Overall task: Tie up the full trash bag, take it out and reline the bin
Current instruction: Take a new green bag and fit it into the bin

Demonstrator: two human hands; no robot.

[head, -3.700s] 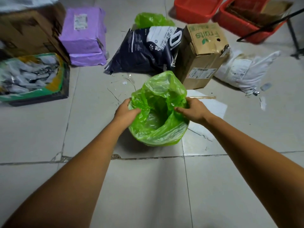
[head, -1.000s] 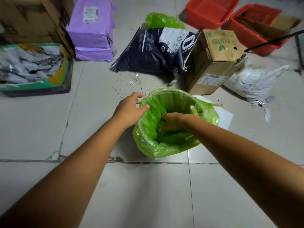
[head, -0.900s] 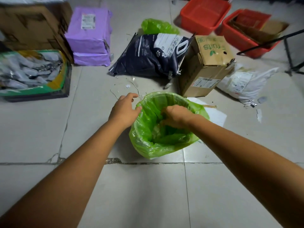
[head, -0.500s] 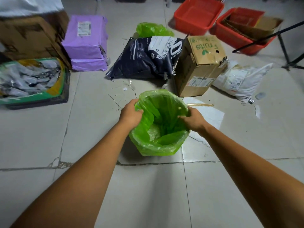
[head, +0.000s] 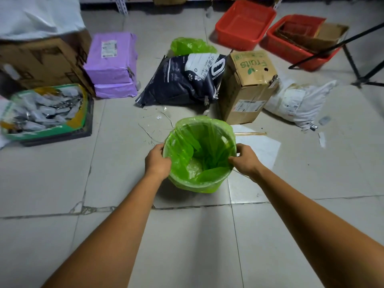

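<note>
Left hand point(head: 157, 160) curled over the left side of the bin rim, grip pinching the green liner point(head: 199, 154) against the edge, thumb on the outside. Right hand point(head: 243, 159) on the opposite side, grip likewise pinching a fold of the liner at the rim, fingers point(head: 233, 161) bent inward. Liner spread open inside the bin point(head: 195, 187), folded down over the rim all round, a pale patch of the bin's bottom showing through the wrinkled plastic. Bin itself upright on the tiled floor point(head: 187, 246), between both forearms and close to the body, almost wholly covered by the green plastic. Just beyond and to the right, a sheet of white paper point(head: 259, 145) flat on the floor with a thin stick point(head: 250, 133) across its far edge. Farther out, a cardboard box marked "Fruits" point(head: 248, 86) beside a dark printed sack point(head: 187, 80), and behind the sack a bunched green bag point(head: 190, 46), well apart from the bin. To the right, a white parcel bag point(head: 299, 100); beyond it, two red crates point(head: 245, 21). To the left, purple wrapped packages point(head: 113, 63), a brown carton point(head: 41, 61), and a green-edged tray of silvery packets point(head: 43, 109).
</note>
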